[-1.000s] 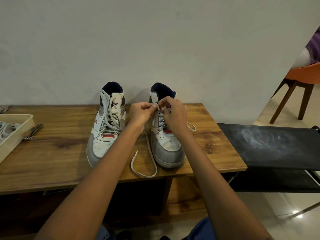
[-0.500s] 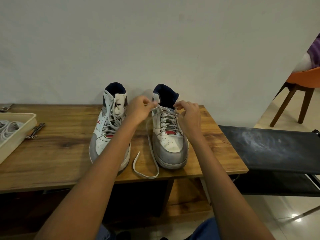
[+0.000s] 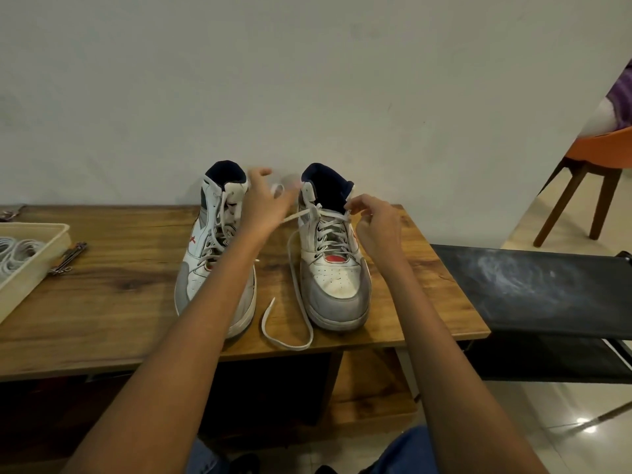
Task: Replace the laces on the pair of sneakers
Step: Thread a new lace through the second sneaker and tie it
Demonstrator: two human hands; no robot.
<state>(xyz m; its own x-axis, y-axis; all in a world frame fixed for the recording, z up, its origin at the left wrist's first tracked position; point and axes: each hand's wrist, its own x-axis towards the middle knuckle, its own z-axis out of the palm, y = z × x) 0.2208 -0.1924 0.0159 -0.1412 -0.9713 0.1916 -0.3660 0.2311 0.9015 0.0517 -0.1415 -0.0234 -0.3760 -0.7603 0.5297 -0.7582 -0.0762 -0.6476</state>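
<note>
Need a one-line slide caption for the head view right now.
Left hand draws the white lace sideways from the right sneaker while the right hand pinches its top lacing on the wooden table.

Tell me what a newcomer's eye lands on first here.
Two white-and-grey sneakers stand side by side on the wooden table, toes toward the camera. Above them the left hand pulls a lace that trails down between the shoes, while the right hand works at the right sneaker's collar.
</note>
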